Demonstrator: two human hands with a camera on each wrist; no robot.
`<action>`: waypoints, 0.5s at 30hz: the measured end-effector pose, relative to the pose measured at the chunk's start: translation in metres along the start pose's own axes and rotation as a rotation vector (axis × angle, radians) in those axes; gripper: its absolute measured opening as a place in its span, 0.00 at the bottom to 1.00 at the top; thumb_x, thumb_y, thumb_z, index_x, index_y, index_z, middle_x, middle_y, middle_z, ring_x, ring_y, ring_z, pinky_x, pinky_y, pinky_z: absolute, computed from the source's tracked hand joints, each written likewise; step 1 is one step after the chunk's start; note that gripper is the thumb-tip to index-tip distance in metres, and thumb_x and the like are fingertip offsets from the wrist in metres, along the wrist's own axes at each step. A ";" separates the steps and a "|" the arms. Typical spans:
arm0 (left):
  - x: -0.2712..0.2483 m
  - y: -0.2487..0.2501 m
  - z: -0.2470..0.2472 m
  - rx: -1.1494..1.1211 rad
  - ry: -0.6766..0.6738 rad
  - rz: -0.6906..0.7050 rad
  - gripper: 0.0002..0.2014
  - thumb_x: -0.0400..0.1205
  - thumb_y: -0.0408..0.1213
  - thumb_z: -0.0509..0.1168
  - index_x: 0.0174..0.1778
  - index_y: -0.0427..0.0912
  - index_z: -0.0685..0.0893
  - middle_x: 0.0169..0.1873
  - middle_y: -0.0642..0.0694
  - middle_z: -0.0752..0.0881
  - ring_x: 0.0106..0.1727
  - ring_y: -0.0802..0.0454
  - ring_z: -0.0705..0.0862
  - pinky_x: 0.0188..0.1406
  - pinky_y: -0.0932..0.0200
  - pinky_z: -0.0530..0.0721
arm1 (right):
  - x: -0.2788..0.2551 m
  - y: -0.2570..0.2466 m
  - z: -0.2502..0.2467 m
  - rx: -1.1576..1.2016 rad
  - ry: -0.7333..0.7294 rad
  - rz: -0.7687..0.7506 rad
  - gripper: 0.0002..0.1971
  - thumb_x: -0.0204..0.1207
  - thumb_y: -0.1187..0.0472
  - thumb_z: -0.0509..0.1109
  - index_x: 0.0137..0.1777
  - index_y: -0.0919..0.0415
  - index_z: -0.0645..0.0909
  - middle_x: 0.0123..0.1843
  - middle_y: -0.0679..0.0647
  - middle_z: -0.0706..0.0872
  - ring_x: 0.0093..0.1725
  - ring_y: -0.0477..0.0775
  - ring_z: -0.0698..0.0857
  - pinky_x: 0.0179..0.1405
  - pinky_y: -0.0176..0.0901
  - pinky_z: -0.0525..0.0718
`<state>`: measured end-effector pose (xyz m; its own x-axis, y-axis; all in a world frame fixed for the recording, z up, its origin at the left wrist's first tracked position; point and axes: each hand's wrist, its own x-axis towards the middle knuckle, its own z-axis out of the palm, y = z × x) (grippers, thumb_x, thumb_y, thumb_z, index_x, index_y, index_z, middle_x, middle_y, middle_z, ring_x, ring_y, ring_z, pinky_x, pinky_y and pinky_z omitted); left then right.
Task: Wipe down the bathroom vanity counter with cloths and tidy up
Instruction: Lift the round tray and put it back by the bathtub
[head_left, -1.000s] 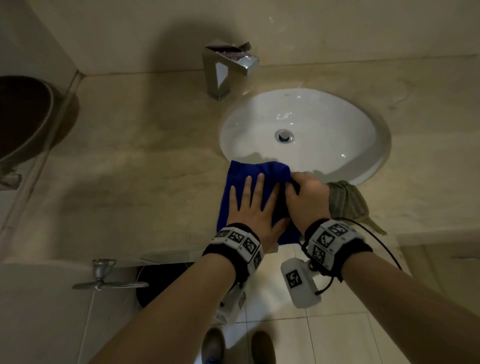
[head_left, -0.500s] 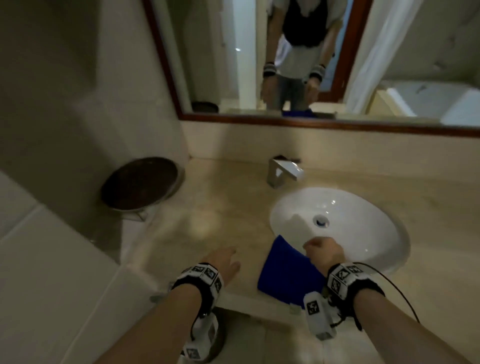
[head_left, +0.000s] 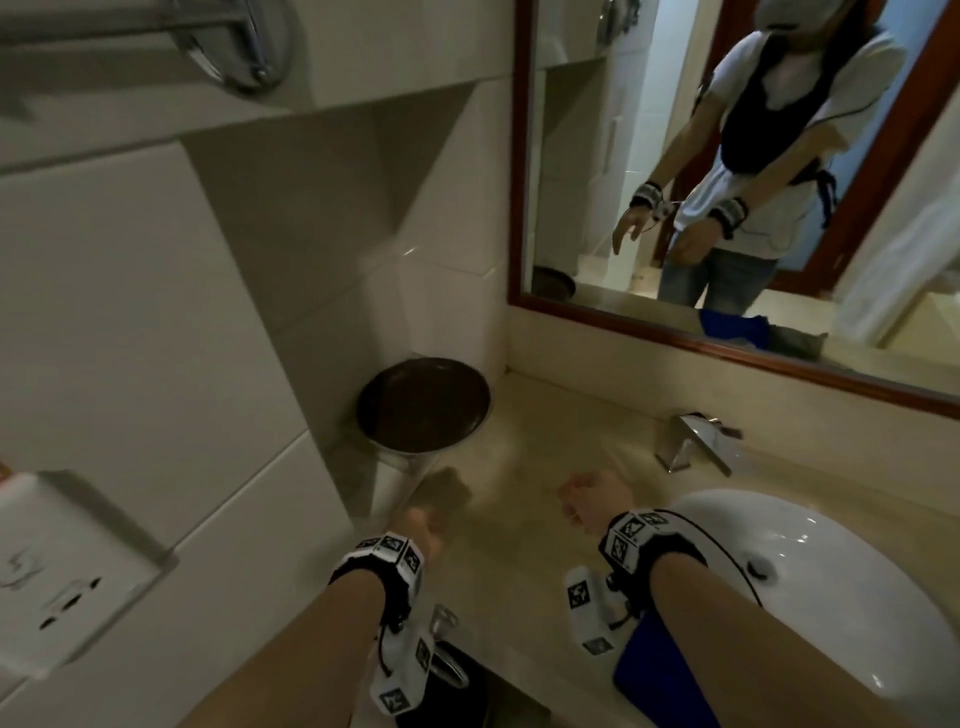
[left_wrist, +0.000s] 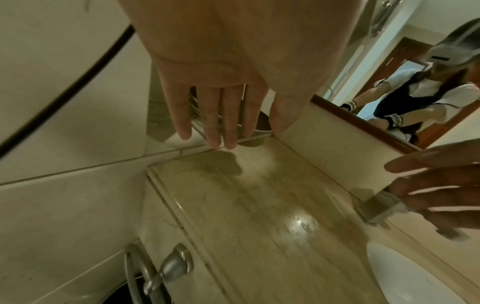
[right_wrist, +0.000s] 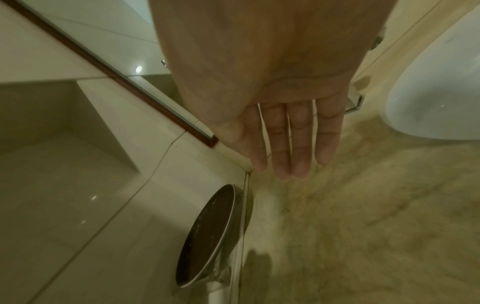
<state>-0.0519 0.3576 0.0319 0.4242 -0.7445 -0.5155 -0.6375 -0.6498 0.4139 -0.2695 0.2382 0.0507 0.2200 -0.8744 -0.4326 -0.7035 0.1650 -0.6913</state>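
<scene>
The blue cloth (head_left: 641, 670) lies at the front edge of the beige vanity counter (head_left: 519, 561), left of the white sink (head_left: 810, 571), partly hidden under my right forearm. My left hand (head_left: 423, 527) hovers over the counter's left end with fingers straight and nothing in it; the left wrist view shows those fingers (left_wrist: 215, 123) extended toward the corner. My right hand (head_left: 592, 496) is above the counter between sink and wall, empty, its fingers (right_wrist: 293, 144) straight. Both hands are apart from the cloth.
A round dark-topped bin (head_left: 423, 405) stands at the counter's left end against the tiled wall. A chrome faucet (head_left: 696, 441) sits behind the sink. The wood-framed mirror (head_left: 727, 332) runs along the back. A metal fitting (left_wrist: 166, 269) hangs below the counter edge.
Both hands have let go of the blue cloth and moved left and forward over the bare counter. The head view has swung up and left toward the wall and mirror.
</scene>
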 end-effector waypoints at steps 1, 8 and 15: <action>0.010 -0.002 -0.006 -0.011 0.012 -0.007 0.17 0.85 0.37 0.61 0.68 0.37 0.78 0.65 0.36 0.81 0.63 0.39 0.79 0.68 0.49 0.75 | 0.006 -0.006 0.002 -0.012 0.001 0.007 0.11 0.80 0.56 0.65 0.52 0.61 0.86 0.45 0.58 0.90 0.44 0.58 0.88 0.38 0.44 0.84; 0.062 0.002 -0.040 -0.135 0.150 -0.064 0.18 0.85 0.43 0.62 0.70 0.41 0.78 0.68 0.39 0.80 0.68 0.40 0.78 0.64 0.56 0.75 | 0.052 -0.043 0.003 -0.022 0.037 0.045 0.11 0.79 0.58 0.66 0.47 0.64 0.87 0.45 0.60 0.89 0.43 0.59 0.87 0.44 0.46 0.85; 0.089 0.011 -0.043 -0.235 0.181 -0.103 0.12 0.84 0.39 0.60 0.56 0.35 0.80 0.55 0.35 0.83 0.53 0.39 0.81 0.50 0.59 0.75 | 0.101 -0.064 0.011 -0.102 -0.020 0.041 0.09 0.78 0.58 0.66 0.47 0.60 0.87 0.48 0.60 0.90 0.49 0.61 0.88 0.51 0.50 0.88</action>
<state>0.0065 0.2775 0.0223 0.6002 -0.6743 -0.4302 -0.4282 -0.7251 0.5393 -0.1946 0.1441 0.0448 0.2020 -0.8586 -0.4712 -0.7769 0.1525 -0.6109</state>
